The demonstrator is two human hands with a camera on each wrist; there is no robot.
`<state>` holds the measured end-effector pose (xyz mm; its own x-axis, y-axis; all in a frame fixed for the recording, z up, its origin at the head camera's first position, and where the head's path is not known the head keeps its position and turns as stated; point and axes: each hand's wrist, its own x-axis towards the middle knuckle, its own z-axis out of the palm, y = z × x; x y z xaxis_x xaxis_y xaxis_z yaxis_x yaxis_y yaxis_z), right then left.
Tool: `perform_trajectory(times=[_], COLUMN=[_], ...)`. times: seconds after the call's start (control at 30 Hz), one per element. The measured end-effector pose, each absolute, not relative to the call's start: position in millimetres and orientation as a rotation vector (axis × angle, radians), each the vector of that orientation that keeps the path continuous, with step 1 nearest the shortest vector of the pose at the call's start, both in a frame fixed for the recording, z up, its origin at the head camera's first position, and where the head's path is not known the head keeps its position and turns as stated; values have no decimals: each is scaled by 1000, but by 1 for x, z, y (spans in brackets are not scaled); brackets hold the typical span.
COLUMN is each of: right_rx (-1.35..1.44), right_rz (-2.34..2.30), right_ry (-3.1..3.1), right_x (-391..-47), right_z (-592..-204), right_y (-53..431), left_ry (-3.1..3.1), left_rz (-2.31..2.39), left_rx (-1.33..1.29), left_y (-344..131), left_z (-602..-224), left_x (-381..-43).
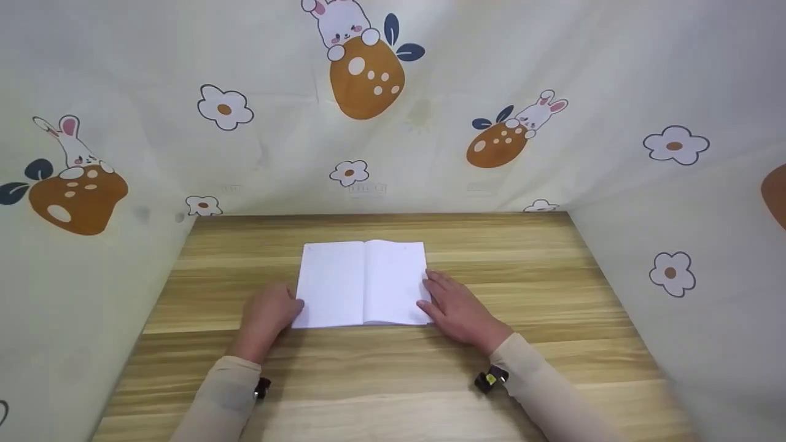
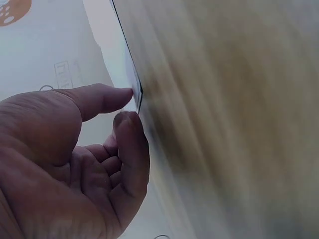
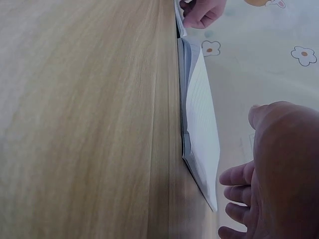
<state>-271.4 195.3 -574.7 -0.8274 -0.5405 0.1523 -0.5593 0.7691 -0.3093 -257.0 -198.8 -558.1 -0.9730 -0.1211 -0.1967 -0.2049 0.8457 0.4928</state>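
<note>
An open notebook (image 1: 331,282) lies flat on the wooden table with pale pages facing up; faint ruled lines show on its page (image 3: 203,109) in the right wrist view. At its lower left edge my left hand (image 1: 270,312) pinches the margin, thumb on top and index finger curled close under it. The left wrist view shows the left hand (image 2: 84,159) with thumb and index tips at the notebook's edge (image 2: 130,69). Beside the right edge is my right hand (image 1: 457,307), fingers loosely extended. In its wrist view, the right hand (image 3: 279,169) has thumb and fingers apart.
The wood-grain table (image 1: 381,380) is bounded by pale cloth walls (image 1: 276,153) printed with rabbits, orange fruit and flowers. Small black wrist cameras are worn on both wrists, the right one (image 1: 491,379) beside a cream sleeve (image 1: 546,387).
</note>
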Motion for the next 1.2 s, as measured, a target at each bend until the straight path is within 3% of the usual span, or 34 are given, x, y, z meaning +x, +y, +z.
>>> perform_trajectory(times=[0.33, 0.67, 1.2], right_rx=[882, 883, 841], right_rz=[508, 502, 530], right_ry=[-2954, -2954, -2992], right_x=[-270, -270, -270], right_z=[-574, -573, -572], right_y=[197, 198, 199], left_ry=[2975, 2993, 2870], left_rz=[674, 706, 475], left_rx=[-142, 423, 529], left_y=[-179, -148, -144], left_z=[-548, -554, -567], left_x=[-262, -275, -275])
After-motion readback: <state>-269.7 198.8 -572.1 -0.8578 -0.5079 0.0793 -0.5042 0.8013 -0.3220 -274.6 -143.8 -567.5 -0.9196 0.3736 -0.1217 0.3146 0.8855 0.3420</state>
